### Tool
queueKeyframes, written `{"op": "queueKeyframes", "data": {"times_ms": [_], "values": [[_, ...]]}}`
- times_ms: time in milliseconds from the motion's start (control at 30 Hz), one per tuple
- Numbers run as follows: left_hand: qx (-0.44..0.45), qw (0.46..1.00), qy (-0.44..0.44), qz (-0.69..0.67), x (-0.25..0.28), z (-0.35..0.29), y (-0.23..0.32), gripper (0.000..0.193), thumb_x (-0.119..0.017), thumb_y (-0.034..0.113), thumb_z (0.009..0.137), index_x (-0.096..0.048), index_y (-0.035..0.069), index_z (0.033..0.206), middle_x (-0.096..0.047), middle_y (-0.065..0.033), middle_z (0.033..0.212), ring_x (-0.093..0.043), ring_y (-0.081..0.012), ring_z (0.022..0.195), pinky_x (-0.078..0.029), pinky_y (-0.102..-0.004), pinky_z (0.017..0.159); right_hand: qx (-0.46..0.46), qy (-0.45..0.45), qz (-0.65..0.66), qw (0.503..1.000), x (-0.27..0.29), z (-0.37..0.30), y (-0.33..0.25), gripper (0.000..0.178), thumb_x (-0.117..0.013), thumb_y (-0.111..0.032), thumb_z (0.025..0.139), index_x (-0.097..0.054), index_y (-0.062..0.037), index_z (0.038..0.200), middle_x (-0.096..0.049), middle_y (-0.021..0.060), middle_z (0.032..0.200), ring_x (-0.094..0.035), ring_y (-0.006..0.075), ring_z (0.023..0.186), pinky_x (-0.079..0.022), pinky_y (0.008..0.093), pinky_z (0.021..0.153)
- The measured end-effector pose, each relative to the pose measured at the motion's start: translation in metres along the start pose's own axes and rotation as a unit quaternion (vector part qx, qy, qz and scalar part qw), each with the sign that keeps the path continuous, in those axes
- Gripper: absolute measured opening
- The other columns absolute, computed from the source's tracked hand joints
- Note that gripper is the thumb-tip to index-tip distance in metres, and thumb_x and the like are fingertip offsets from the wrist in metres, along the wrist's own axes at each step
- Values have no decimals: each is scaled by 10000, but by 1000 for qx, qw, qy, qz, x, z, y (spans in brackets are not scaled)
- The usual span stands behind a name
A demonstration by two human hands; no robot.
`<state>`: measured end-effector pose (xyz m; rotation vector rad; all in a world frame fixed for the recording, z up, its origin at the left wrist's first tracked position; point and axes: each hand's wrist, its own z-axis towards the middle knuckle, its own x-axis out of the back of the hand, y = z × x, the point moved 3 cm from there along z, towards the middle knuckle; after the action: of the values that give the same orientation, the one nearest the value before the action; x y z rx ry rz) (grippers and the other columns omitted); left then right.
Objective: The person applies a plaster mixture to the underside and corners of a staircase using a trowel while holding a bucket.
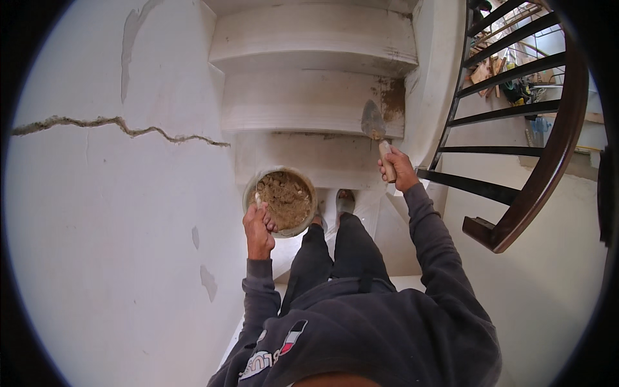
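My left hand point(259, 231) is closed around the handle of a round, pale bucket point(313, 209). Inside the bucket lies brown, crumbly mortar mix point(285, 193). My right hand point(401, 169) grips the wooden handle of a pointing trowel point(372, 120), its blade directed away from me toward the stairs. The blade looks grey with a bit of residue near the neck. Bucket and trowel are apart, the bucket close to the left wall and the trowel over the right side of the steps.
A jagged crack point(122, 124) runs across the white left wall point(116, 245), which also has peeled patches. White stair steps point(309, 97) rise ahead, stained brown at the right. Along the right stands a railing with dark bars and a wooden handrail point(548, 187); clutter point(500, 71) lies beyond it.
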<state>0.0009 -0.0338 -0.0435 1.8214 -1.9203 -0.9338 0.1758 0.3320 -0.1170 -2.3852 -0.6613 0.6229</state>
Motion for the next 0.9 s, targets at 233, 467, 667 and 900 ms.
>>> {"op": "queueKeyframes", "data": {"times_ms": [233, 467, 667, 900], "values": [[-13, 999, -37, 10, 3, 10, -5, 90, -540, 187, 950, -522, 100, 936, -326, 62, 599, -327, -77, 476, -321, -253, 452, 52, -51, -346, 935, -69, -55, 25, 647, -555, -79, 737, -500, -121, 1380, -607, 98, 727, -614, 193, 653, -497, 306, 549], [7, 1000, -25, -8, -7, 5, 0, 94, -491, 145, 945, -491, 59, 985, -351, 47, 598, -317, -61, 467, -300, -230, 429, 275, -71, -633, 721, -125, -89, 72, 542, -595, -110, 766, -526, -154, 1302, -629, 171, 964, -645, 350, 805, -521, 465, 724], [10, 998, -56, -12, -24, 5, 0, 107, -499, 139, 945, -492, 44, 991, -351, 45, 603, -319, -58, 473, -298, -225, 431, 222, -79, -700, 675, -150, -90, 100, 470, -608, -182, 823, -540, -174, 1289, -638, 193, 889, -651, 381, 789, -525, 498, 706], [-12, 997, -72, 8, -29, 11, 8, 83, -491, 114, 957, -499, 38, 989, -356, 44, 606, -323, -53, 476, -299, -209, 431, 240, -185, -498, 812, -123, -40, 132, 472, -713, -254, 792, -626, -51, 1209, -684, 189, 867, -670, 309, 761, -515, 398, 704]]}}
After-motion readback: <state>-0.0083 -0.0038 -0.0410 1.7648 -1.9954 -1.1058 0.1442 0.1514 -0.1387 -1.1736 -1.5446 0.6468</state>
